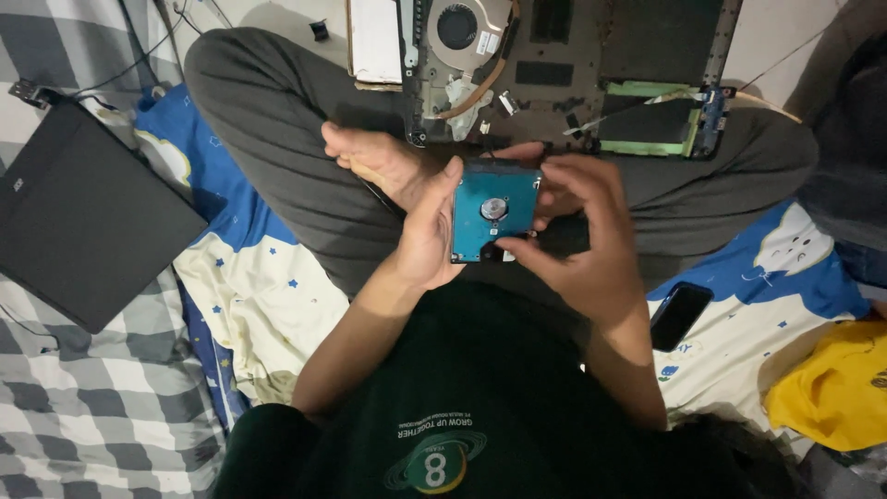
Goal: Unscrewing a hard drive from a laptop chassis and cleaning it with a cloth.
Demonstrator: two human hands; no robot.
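**A:** Start far out to the left of the hands. What lies there?

**B:** A closed black laptop [83, 217], flat on a grey checked blanket [102, 407], well apart from both hands. Nearer in, a blue and cream sheet with small stars [254, 286] runs under the person's crossed legs.

**A:** And the left hand?

**B:** The left hand [425, 236] is curled round the left edge of a small hard drive [494, 214], thumb along the side and palm behind it (the fingers underneath are hidden, so I can't tell how they sit). It has firm hold of the drive.

**A:** Where is the drive itself?

**B:** Between the two hands, held up over the lap, its blue circuit board facing the camera with a round silver hub in the middle.

**A:** The right hand?

**B:** The right hand [582, 231] closes on the drive's right and lower edges; the fingertips touch the upper right corner and the thumb presses near the bottom edge. Both hands are partly closed about the one thing.

**A:** Beyond the hands?

**B:** Just above them an opened laptop base [573, 69] rests against the knees, its fan [457, 26] and green board [647, 120] exposed. To the right of the right hand, a dark phone [681, 316] lies on the sheet, and further right a yellow cloth [836, 393].
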